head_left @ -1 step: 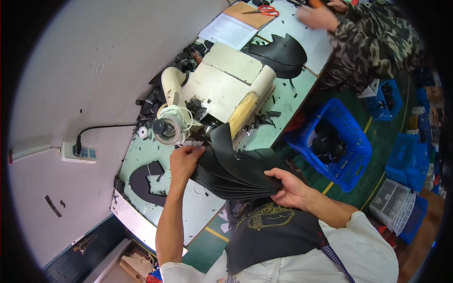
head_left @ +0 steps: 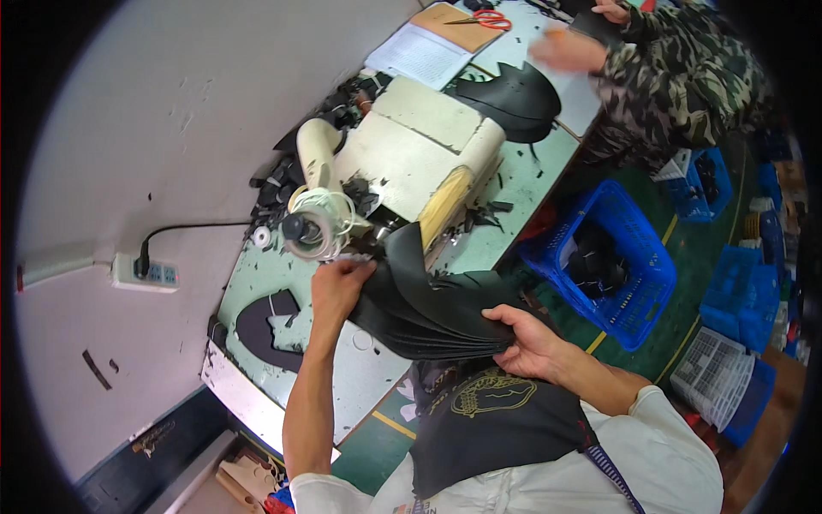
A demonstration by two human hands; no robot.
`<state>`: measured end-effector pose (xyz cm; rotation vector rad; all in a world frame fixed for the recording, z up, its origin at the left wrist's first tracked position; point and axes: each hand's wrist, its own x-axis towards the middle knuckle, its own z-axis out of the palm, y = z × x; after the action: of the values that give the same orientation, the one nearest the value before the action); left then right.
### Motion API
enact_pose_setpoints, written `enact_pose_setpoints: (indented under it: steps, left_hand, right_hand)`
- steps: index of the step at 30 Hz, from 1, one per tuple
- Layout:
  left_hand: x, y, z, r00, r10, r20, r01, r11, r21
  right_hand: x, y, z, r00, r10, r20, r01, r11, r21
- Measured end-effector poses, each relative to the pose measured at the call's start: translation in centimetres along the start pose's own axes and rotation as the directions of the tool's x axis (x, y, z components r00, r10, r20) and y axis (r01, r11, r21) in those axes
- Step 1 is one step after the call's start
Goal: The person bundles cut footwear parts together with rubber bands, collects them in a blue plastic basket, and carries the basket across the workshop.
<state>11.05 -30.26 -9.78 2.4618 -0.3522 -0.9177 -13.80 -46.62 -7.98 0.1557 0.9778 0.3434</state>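
Between my hands is a fanned stack of black, curved, leather-like pieces (head_left: 428, 321), held at the front edge of the bench by a cream-coloured machine (head_left: 411, 158). My left hand (head_left: 338, 291) pinches the stack's left end, close beneath the machine's working head. At the other end, my right hand (head_left: 531, 343) grips the layers with the thumb on top and the fingers underneath. One strip-like flap (head_left: 405, 253) of black material sticks up from the stack toward the machine. The left fingertips are partly hidden against the dark pieces.
On the bench lie a black cut-out piece (head_left: 265, 330), more black pieces (head_left: 518, 98), scraps, papers (head_left: 419, 56) and red-handled scissors (head_left: 490, 20). A blue basket (head_left: 638, 283) stands on the floor to the right. A co-worker in a camouflage sleeve (head_left: 651, 77) works at the far right.
My hands and the black stack keep the same hold. The whole view has shifted slightly. The co-worker's blurred hand has moved a little down and left.
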Motion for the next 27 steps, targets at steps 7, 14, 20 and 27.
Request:
enact_pose_setpoints:
  steps: [7, 14, 20, 27]
  left_hand:
    - [-0.2, -2.0, 0.1, 0.994, 0.057, 0.088, -0.012, 0.895, -0.447]
    - [0.5, -0.2, 0.2, 0.999, 0.031, 0.022, -0.03, 0.999, -0.029]
    - [-0.2, -1.9, 0.1, 0.996, 0.004, 0.084, 0.028, 0.926, -0.375]
    - [0.0, 0.3, 0.0, 0.999, 0.047, 0.021, -0.044, 0.988, -0.146]
  right_hand:
    - [-1.2, 0.1, 0.8, 0.997, -0.041, -0.063, 0.041, 0.999, -0.003]
    - [-1.3, 0.0, 0.6, 0.999, -0.012, -0.036, 0.012, 1.0, -0.001]
    - [-1.3, 0.1, 0.5, 1.0, 0.009, -0.019, -0.008, 1.0, 0.019]
    - [-1.5, 0.2, 0.8, 0.999, -0.012, -0.035, 0.011, 1.0, -0.013]
